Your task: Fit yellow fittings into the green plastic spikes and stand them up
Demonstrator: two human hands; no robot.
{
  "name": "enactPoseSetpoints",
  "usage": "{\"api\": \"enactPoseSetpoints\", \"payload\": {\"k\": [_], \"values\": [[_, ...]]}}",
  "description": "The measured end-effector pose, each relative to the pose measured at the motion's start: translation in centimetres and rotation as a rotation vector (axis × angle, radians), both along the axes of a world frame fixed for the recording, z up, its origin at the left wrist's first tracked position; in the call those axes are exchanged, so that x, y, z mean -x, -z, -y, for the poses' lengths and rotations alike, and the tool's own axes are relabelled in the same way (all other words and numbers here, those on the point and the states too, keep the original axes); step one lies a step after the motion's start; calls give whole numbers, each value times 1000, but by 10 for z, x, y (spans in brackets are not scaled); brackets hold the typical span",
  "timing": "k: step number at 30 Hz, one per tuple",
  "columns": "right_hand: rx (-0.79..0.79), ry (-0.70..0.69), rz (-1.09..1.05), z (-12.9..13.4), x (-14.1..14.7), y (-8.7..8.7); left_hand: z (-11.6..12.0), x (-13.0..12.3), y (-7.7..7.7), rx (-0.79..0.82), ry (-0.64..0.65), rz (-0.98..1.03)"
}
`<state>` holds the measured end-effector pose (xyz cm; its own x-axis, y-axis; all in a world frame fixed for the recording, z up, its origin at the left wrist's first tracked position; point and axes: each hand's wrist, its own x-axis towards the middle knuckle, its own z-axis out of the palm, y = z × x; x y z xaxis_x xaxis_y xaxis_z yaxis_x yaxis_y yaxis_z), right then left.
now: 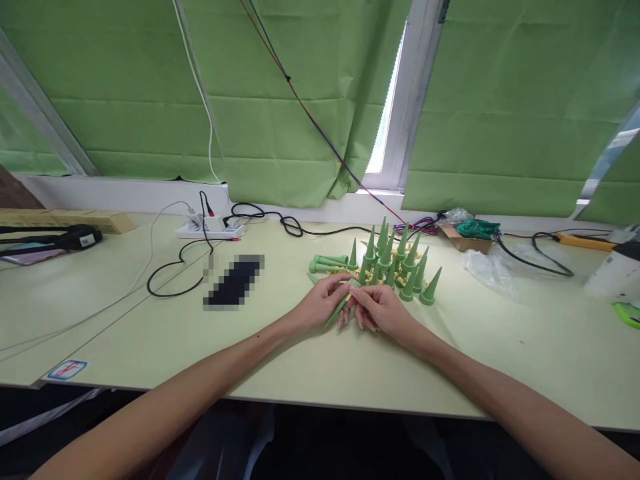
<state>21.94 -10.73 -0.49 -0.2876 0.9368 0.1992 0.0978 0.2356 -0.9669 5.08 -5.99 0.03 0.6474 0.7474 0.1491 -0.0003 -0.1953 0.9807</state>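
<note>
My left hand [325,300] is closed round a green cone [336,313], whose tip points down and to the left. At the cone's wide end, my right hand [383,308] pinches a small yellow piece [349,297] between thumb and finger. Just beyond my hands, several green cones [407,285] stand upright on their round bases. Small yellow pieces [399,281] are scattered among them. More green cones [327,261] lie on their sides left of the upright ones.
A power strip [210,231] with cables lies at the back left of the table [165,347]. A pixelated dark object [234,283] is left of my hands. Behind the cones, right, are a cardboard box [465,239] and clear plastic bag [487,272]. A white container [617,273] stands far right.
</note>
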Motion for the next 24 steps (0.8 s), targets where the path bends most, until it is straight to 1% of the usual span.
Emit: {"api": "enactPoseSetpoints", "payload": {"k": [5,12,24], "values": [[61,13,-87,-2,2,2,-1,0,3,-44,-29,-21],[118,13,-187,-3,4,4,-1,-3,6,-1,-74,-8],[122,15,-214,-3,7,4,2,-5,4,-40,-119,-33]]}}
